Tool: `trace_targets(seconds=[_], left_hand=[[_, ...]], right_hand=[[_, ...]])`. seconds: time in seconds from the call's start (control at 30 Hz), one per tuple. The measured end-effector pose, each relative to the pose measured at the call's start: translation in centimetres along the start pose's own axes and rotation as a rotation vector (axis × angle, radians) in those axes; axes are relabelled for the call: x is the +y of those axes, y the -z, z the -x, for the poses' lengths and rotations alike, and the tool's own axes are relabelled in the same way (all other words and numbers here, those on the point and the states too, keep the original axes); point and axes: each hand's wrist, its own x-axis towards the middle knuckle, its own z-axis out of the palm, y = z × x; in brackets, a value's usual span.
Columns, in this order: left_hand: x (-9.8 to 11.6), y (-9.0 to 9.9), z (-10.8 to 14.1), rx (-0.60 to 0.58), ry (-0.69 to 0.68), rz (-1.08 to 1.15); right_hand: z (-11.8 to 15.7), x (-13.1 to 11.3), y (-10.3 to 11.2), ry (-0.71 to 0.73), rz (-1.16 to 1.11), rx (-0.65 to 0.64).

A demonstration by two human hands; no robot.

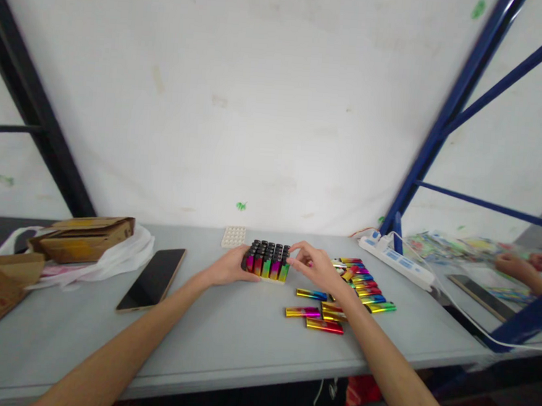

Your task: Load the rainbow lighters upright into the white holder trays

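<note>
Standing upright in tight rows in a small white tray are several metallic multicoloured lighters with black tops. My left hand is wrapped round the left end of this block, thumb along the front. At the right end, my right hand has its thumb and index finger curled against a lighter at the corner; its exact hold is partly hidden. Loose shiny lighters lie on the table beneath and beside my right forearm, with a larger pile further right.
A white tray with holes lies behind the block. On the left are a phone, a cardboard box and a white plastic bag. A power strip runs along the right, by a blue metal post. Another person's hands show beyond.
</note>
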Motion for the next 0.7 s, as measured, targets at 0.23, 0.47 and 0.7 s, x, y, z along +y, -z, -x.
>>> trace_targets(seconds=[0.23, 0.47, 0.7], left_hand=[[-0.8, -1.3, -1.9, 0.125, 0.062, -0.065], [-1.2, -2.4, -6.4, 0.193, 0.123, -0.126], [-2.7, -2.0, -4.4, 0.374, 0.130, -0.376]], right_hand=[[-0.3, 5.2, 3.3, -0.060, 0.409, 0.352], [0.4, 8.2, 2.0, -0.149, 0.524, -0.040], [0.0, 7.6, 1.1, -0.153, 0.507, -0.121]])
